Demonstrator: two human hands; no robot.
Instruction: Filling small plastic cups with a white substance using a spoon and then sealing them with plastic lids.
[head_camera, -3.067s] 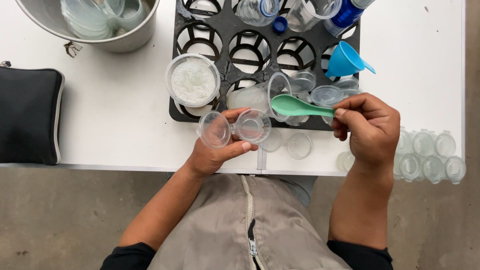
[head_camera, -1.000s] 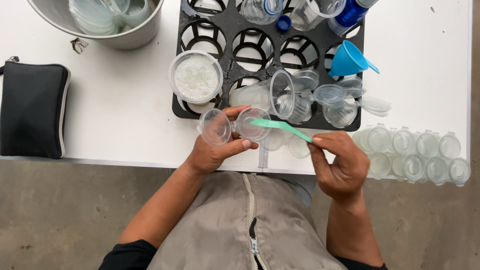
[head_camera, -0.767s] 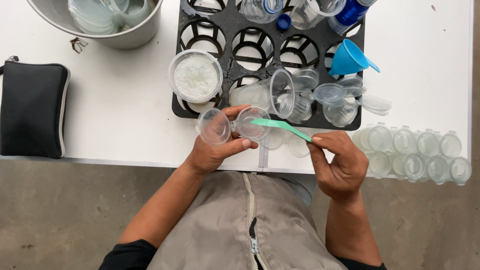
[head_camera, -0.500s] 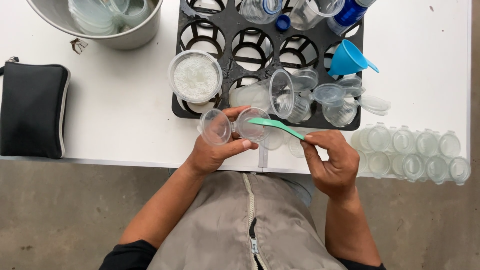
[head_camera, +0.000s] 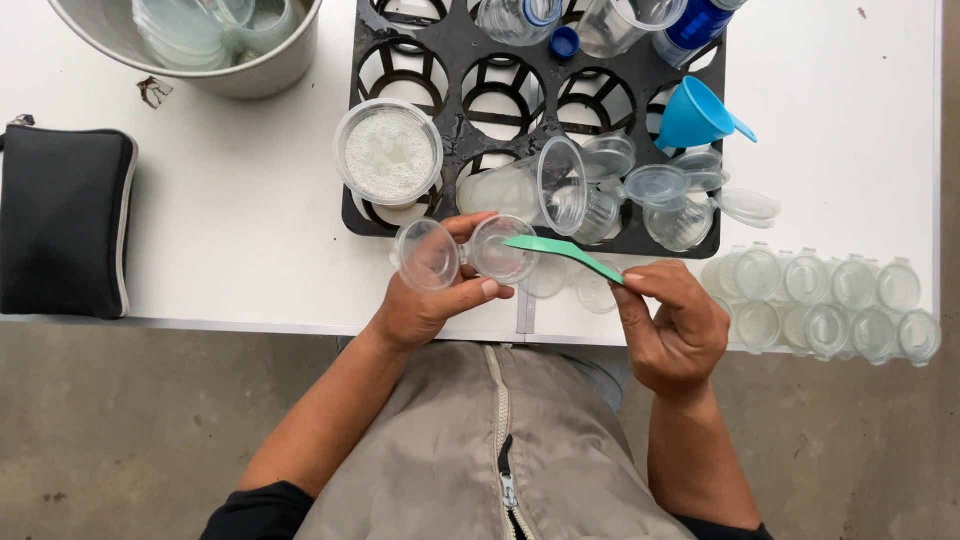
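One white table (head_camera: 240, 230) fills the view, and on it sits one black rack (head_camera: 455, 60) of round cells, one steel bowl (head_camera: 250, 75) at top left stacked with clear lids, and one black pouch (head_camera: 60, 220) at the left edge. One round tub (head_camera: 388, 153) of white granules rests on the rack's front left corner, with a heap of clear cups and lids lying beside it, too tangled to count. At the right edge, a cluster of about ten lidded cups (head_camera: 830, 300) sits in two rows. One blue funnel (head_camera: 695, 112) lies tipped on the rack, one blue-capped bottle (head_camera: 695, 20) behind it. Down front, the left hand (head_camera: 430, 300) is clamped on one small hinged cup (head_camera: 465, 252), its lid flipped open to the side, held just over the table's near edge. The right hand (head_camera: 675, 325) pinches one green spoon (head_camera: 560, 255) by its handle, the spoon's tip lying over the cup's mouth.
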